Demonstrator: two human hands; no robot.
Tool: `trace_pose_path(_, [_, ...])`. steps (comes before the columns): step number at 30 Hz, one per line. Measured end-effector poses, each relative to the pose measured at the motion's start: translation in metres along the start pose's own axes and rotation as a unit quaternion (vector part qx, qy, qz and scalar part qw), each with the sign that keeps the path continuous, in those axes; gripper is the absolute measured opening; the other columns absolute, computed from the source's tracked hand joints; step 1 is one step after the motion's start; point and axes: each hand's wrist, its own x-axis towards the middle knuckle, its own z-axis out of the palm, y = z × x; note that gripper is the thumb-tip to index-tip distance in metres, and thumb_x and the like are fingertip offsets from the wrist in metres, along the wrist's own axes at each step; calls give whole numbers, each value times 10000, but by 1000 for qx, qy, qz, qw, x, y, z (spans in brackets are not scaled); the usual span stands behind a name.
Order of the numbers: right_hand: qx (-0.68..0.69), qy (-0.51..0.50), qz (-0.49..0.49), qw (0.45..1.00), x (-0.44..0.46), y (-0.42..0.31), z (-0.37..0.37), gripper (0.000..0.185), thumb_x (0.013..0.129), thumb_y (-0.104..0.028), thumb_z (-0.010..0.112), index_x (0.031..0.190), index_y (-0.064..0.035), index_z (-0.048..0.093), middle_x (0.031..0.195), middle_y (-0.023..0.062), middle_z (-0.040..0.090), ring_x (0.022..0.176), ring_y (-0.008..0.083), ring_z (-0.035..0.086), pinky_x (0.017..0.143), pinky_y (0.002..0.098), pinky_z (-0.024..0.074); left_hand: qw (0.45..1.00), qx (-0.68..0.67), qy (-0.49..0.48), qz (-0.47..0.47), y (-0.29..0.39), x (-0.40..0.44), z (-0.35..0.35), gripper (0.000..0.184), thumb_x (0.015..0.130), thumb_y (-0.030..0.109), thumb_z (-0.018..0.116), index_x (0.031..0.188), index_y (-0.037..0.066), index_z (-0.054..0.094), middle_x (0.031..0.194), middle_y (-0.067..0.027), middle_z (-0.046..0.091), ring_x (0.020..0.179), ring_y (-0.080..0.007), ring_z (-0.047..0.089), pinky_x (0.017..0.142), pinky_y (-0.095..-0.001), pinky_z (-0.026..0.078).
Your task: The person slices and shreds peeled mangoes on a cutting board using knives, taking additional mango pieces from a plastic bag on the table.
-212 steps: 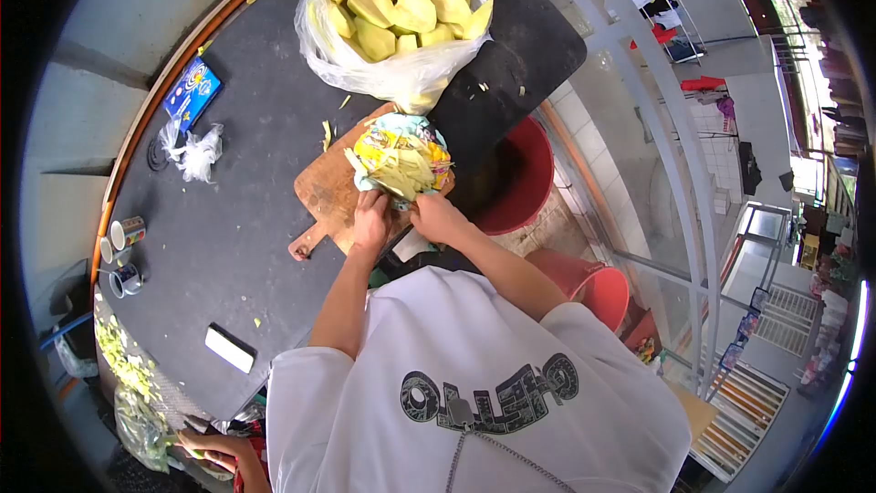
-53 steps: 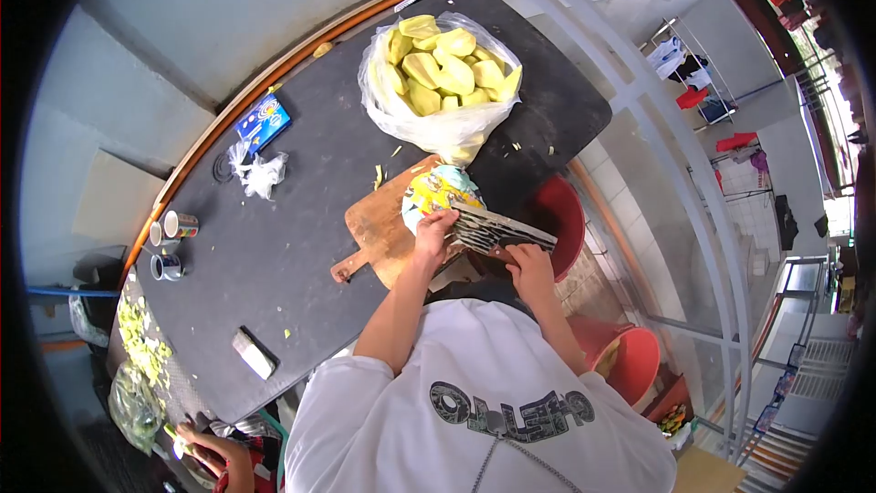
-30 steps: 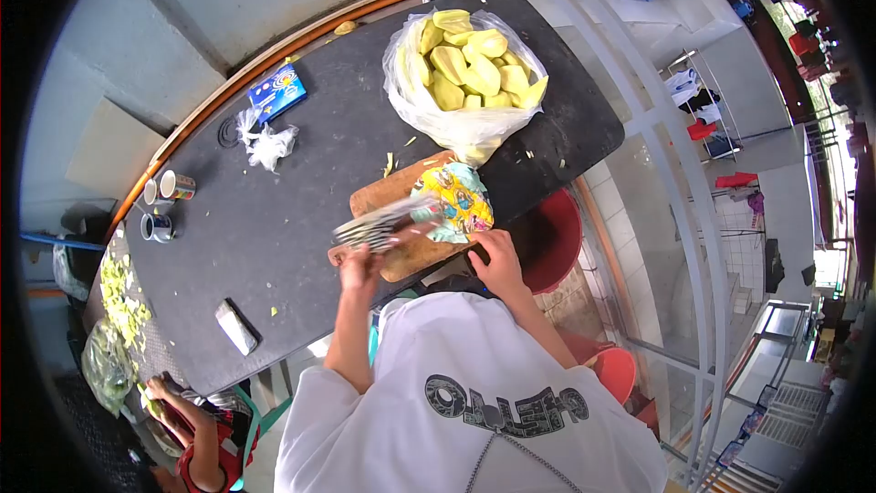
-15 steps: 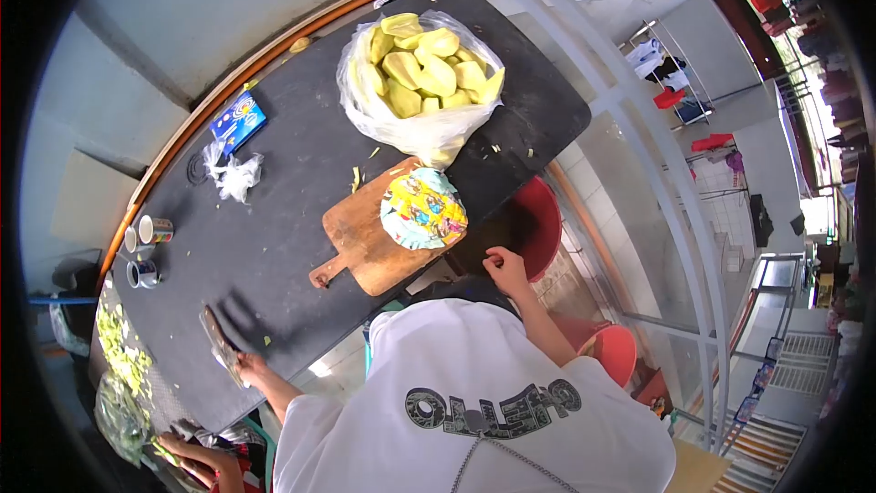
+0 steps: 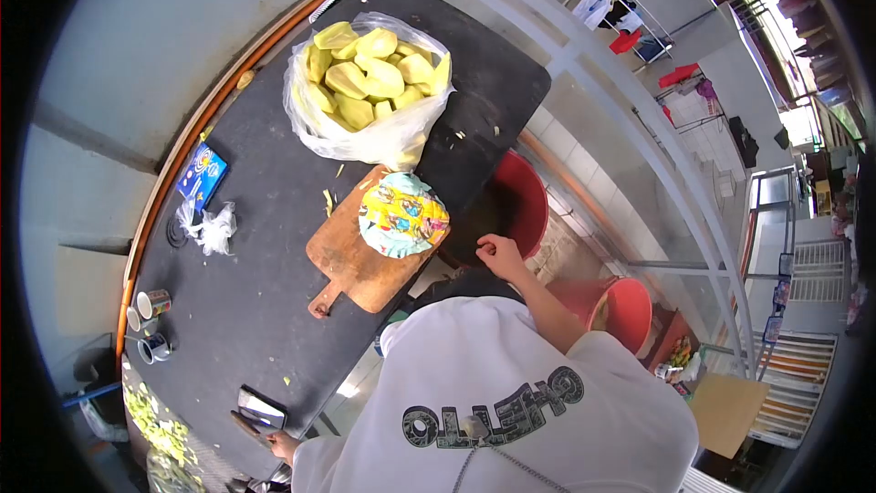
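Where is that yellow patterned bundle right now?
In the head view, the bundle sits near the middle, on the upper right of the wooden board, below the bag of peeled pieces and left of the upper red bucket.

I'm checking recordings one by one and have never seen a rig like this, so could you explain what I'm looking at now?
There is no machine here: a person in a white shirt works with two bare hands. The one camera is worn on the head, looking forward and down.

On the dark table is a wooden board with a round patterned thing on it, perhaps cloth. Beyond it stands a plastic bag of yellow pieces. A blue box and mugs are on the left.

The left hand holds a thin brown tool beside the phone; its exact kind is hard to tell. The right hand is loosely curled near the red bucket, with nothing visible in it.
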Motion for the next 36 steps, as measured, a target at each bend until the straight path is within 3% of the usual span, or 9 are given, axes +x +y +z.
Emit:
trace_pose_path(20, [-42, 9, 41, 998, -7, 9, 4, 247, 834, -171, 772, 1031, -26, 735, 849, 114, 746, 781, 185, 719, 737, 322, 573, 980, 131, -152, 15, -38, 31, -19, 421, 908, 382, 646, 1012, -21, 710, 1074, -242, 719, 927, -342, 713, 733, -459, 542])
trace_pose_path(23, [-41, 6, 39, 998, -6, 10, 5, 251, 832, -175, 774, 1030, -26, 736, 849, 113, 745, 779, 184, 717, 736, 321, 570, 965, 106, -214, 109, -53, 47, -19, 323, 922, 347, 611, 1077, 84, 718, 1087, -196, 730, 976, -318, 712, 796, -440, 543])
trace_pose_path(25, [-39, 10, 33, 999, -7, 11, 5, 252, 831, -177, 775, 1030, -26, 736, 845, 113, 744, 772, 184, 715, 734, 318, 568, 908, -8, -346, 238, -60, 56, -35, 288, 932, 323, 587, 1119, 153, 723, 1095, -165, 737, 1009, -302, 712, 838, -428, 544])
trace_pose_path(28, [-33, 6, 34, 999, -6, 8, 5, 249, 831, -180, 774, 1023, -25, 736, 830, 106, 740, 759, 176, 708, 728, 314, 564, 816, 448, -222, 292, -47, 61, -13, 358, 947, 348, 577, 1121, 65, 708, 1086, -139, 738, 977, -306, 713, 874, -417, 546])
trace_pose_path(30, [-34, 7, 32, 999, -7, 9, 7, 243, 835, -181, 767, 1017, -23, 737, 819, 100, 736, 753, 169, 704, 722, 311, 560, 740, 583, -164, 293, -41, 63, -7, 386, 952, 357, 574, 1122, 35, 703, 1084, -130, 738, 967, -307, 713, 886, -414, 546])
trace_pose_path(32, [-37, -1, 38, 999, -4, 6, 6, 240, 836, -183, 766, 1015, -24, 738, 815, 99, 735, 752, 168, 704, 718, 311, 558, 947, 240, -134, 168, -37, 64, -3, 429, 934, 315, 594, 1192, -23, 649, 1136, -178, 708, 1017, -338, 681, 895, -428, 536])
trace_pose_path(33, [-43, -8, 45, 998, -5, 6, 7, 238, 838, -184, 765, 1013, -26, 740, 812, 97, 734, 752, 166, 703, 713, 311, 556, 988, 49, -110, 94, -34, 63, -4, 460, 925, 295, 604, 1227, -52, 621, 1162, -202, 693, 1043, -353, 665, 900, -435, 530])
trace_pose_path(34, [-50, -10, 45, 998, -3, 9, 8, 237, 838, -187, 766, 1015, -31, 742, 815, 99, 735, 754, 170, 704, 713, 313, 554, 986, -146, -83, 14, -36, 61, 2, 496, 916, 274, 614, 1262, -81, 594, 1188, -225, 678, 1068, -368, 649, 905, -443, 525])
trace_pose_path(36, [-46, -13, 45, 998, -4, 6, 6, 237, 838, -189, 767, 1014, -31, 742, 818, 99, 736, 758, 171, 704, 717, 313, 553, 985, -109, -80, 104, -36, 42, -4, 469, 870, 147, 655, 1253, -115, 581, 1160, -267, 676, 1017, -394, 668, 838, -466, 544])
